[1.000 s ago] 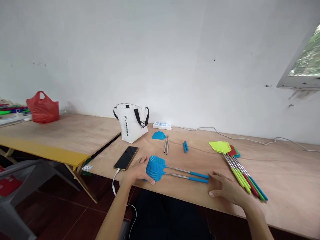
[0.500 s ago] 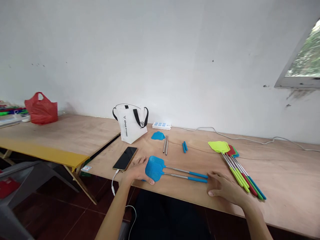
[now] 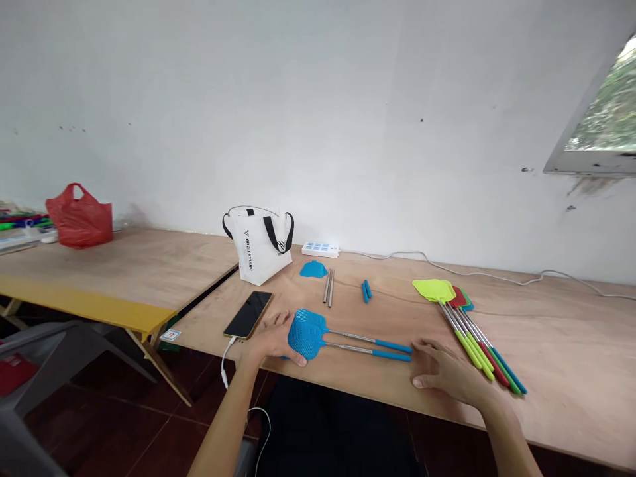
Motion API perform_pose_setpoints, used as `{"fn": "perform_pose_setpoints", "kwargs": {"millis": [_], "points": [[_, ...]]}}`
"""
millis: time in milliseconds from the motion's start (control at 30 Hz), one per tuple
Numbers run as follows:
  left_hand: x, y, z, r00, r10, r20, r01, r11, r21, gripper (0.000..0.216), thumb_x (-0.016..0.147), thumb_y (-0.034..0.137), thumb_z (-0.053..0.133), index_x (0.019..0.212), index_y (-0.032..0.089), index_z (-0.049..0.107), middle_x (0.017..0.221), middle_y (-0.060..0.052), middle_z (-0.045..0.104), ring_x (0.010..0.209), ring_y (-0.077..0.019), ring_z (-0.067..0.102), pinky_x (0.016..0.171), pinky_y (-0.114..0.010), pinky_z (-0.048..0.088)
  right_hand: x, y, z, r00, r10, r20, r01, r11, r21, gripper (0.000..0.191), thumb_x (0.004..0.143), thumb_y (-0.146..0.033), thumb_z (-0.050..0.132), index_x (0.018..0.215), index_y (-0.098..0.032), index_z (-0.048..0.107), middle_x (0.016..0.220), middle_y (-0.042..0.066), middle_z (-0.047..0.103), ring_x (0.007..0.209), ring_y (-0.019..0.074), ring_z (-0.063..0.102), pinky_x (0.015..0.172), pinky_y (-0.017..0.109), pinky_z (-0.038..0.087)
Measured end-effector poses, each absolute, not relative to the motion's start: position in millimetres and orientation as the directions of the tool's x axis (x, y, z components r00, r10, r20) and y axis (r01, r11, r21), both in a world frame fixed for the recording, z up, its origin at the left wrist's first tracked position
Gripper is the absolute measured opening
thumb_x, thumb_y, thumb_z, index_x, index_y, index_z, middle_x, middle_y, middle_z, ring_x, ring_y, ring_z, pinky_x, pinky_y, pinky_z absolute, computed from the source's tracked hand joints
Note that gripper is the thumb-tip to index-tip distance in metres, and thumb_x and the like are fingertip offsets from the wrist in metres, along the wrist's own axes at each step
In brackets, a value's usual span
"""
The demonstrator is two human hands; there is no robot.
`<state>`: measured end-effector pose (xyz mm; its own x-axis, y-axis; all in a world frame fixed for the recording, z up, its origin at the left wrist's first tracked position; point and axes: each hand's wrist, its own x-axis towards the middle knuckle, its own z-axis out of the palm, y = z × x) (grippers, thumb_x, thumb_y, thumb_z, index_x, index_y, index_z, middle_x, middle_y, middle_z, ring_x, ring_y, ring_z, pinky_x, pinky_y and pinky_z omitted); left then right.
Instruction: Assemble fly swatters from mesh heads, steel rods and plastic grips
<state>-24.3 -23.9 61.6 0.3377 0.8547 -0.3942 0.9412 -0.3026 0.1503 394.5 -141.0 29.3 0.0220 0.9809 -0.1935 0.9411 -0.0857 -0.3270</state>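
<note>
Two blue fly swatters (image 3: 307,336) with metal shafts and blue grips lie side by side near the table's front edge. My left hand (image 3: 276,339) rests at the left edge of their heads, thumb and fingers apart. At the grip ends, my right hand (image 3: 440,372) lies on the table with fingers apart, holding nothing. Farther back are loose blue swatter heads (image 3: 313,269), two metal tubes (image 3: 328,289) and two blue grips (image 3: 366,291). To the right, a fanned pile of yellow, red, green and blue fly swatters (image 3: 467,334) lies on the table.
A phone (image 3: 248,314) with a white cable lies left of my left hand. Behind it stands a white bag (image 3: 263,248) beside a white power strip (image 3: 320,250). A red plastic bag (image 3: 82,218) sits on the other table (image 3: 149,265), across a gap.
The view has shifted very slightly. Both hands and the swatters stay in the same places.
</note>
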Motion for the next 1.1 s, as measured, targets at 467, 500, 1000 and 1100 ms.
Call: {"fn": "perform_pose_setpoints", "kwargs": {"millis": [467,500,1000,1100], "points": [[-20,-19,63,0.313,0.861,-0.4,0.95,-0.278,0.145,0.148,0.047,0.077,0.075,0.163,0.015,0.007,0.169,-0.02,0.003,0.154,-0.0457,0.002,0.121,-0.064,0.014,385,-140,44,0.044,0.973,-0.225,0.94,-0.117,-0.322,0.087,0.07,-0.047,0.071,0.151,-0.023,0.049,0.161,0.009,0.039,0.145,0.0336,0.04,0.118,0.04,0.033],[-19,-19,65,0.313,0.86,-0.402,0.95,-0.278,0.144,0.148,0.046,0.077,0.077,0.163,0.015,0.01,0.169,-0.021,0.007,0.154,-0.0471,0.004,0.121,-0.065,0.016,385,-140,45,0.042,0.972,-0.231,0.937,-0.119,-0.329,0.086,0.069,-0.046,0.072,0.15,-0.025,0.05,0.161,0.008,0.039,0.145,0.0336,0.041,0.118,0.04,0.034],[-25,-23,60,0.339,0.871,-0.356,0.94,-0.298,0.165,0.144,0.05,0.082,0.072,0.163,0.017,0.009,0.169,-0.02,0.007,0.155,-0.0419,0.004,0.123,-0.057,0.015,389,-142,35,0.041,0.982,-0.182,0.949,-0.096,-0.302,0.084,0.071,-0.049,0.069,0.15,-0.023,0.051,0.16,0.008,0.04,0.144,0.0338,0.041,0.117,0.04,0.035],[-27,-24,59,0.354,0.869,-0.345,0.934,-0.311,0.175,0.145,0.051,0.084,0.071,0.163,0.017,0.008,0.169,-0.02,0.006,0.155,-0.0414,0.005,0.124,-0.056,0.015,390,-141,33,0.048,0.982,-0.183,0.947,-0.103,-0.305,0.084,0.071,-0.048,0.069,0.149,-0.026,0.051,0.161,0.006,0.04,0.144,0.0337,0.041,0.117,0.041,0.035]]}}
